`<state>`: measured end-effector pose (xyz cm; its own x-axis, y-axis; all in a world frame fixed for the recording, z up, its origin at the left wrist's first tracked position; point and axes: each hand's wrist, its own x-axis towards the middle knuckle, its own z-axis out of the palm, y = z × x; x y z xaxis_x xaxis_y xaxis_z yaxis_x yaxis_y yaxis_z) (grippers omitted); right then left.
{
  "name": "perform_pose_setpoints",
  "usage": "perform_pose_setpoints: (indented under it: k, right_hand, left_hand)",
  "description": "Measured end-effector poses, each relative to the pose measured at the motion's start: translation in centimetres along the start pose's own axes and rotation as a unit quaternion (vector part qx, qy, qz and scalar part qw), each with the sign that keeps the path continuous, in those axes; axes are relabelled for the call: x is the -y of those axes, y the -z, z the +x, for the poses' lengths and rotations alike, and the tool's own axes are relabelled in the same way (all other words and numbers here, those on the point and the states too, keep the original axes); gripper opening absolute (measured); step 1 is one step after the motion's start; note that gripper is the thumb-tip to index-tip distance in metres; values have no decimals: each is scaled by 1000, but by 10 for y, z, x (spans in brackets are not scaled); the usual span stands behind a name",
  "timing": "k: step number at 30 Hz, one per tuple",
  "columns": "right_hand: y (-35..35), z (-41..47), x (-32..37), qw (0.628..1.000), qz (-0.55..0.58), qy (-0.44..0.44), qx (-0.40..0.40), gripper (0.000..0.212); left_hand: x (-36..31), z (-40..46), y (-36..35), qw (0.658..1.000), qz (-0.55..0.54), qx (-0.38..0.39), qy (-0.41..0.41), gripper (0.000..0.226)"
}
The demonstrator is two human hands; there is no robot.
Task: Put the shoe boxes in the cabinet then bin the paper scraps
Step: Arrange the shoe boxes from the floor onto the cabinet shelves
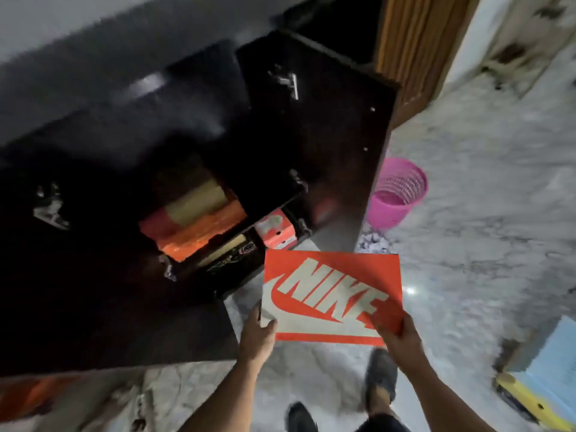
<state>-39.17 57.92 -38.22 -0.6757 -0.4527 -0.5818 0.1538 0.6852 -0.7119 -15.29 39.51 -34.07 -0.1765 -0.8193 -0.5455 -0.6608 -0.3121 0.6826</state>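
I hold an orange shoe box (332,296) with a large white logo flat in front of me, above the floor. My left hand (258,333) grips its near left corner and my right hand (397,335) grips its near right corner. The dark cabinet (187,135) stands open ahead on the left, with both doors swung out. Inside it lie several shoe boxes: an orange one (193,226) on the upper shelf and another orange one (276,232) on the lower shelf. White paper scraps (375,243) lie on the floor just beyond the held box.
A pink mesh bin (397,194) stands on the marble floor right of the open cabinet door (327,120). A blue and yellow object (542,378) sits at the right edge. My feet (381,378) are below the box. A wooden door (417,42) is behind.
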Motion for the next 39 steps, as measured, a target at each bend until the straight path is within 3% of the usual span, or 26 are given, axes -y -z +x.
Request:
perform_pose_setpoints:
  k: [5, 8, 15, 21, 25, 27, 28, 30, 32, 34, 37, 39]
  right_hand:
    - [-80, 13, 89, 990, -52, 121, 59, 70]
    - [-117, 0, 175, 979, -45, 177, 85, 61]
    - [-209, 58, 310, 972, -43, 199, 119, 82]
    - [-296, 123, 405, 963, -90, 203, 155, 69]
    - [-345, 161, 434, 955, -101, 204, 191, 60]
    - [-368, 179, 444, 956, -106, 205, 179, 52]
    - [-377, 186, 450, 956, -116, 210, 170, 53]
    - [-396, 196, 461, 942, -180, 236, 158, 64]
    - [-411, 200, 468, 909, -292, 243, 169, 50]
    - [-415, 190, 476, 858, -405, 275, 156, 35]
    - [-417, 176, 485, 868, -393, 241, 184, 34]
    - [-409, 168, 485, 897, -338, 229, 170, 44]
  left_hand:
    - [7, -4, 101, 983, -135, -121, 31, 49]
    - [-6, 17, 144, 961, -207, -177, 48, 53]
    - [-41, 105, 211, 902, -338, -266, 45, 47]
    - [-55, 205, 246, 860, -424, -274, 76, 72]
    - [-44, 268, 261, 825, -449, -330, 95, 70]
    - [-33, 301, 264, 812, -440, -372, 92, 58]
    - [-35, 309, 266, 810, -427, -390, 92, 51]
    - [-59, 310, 276, 805, -402, -420, 116, 61]
    - [-72, 314, 284, 801, -404, -415, 154, 63]
    - [-83, 314, 291, 774, -448, -400, 199, 54]
    - [-92, 308, 294, 727, -549, -349, 220, 48]
    - [-94, 300, 290, 738, -563, -305, 213, 55]
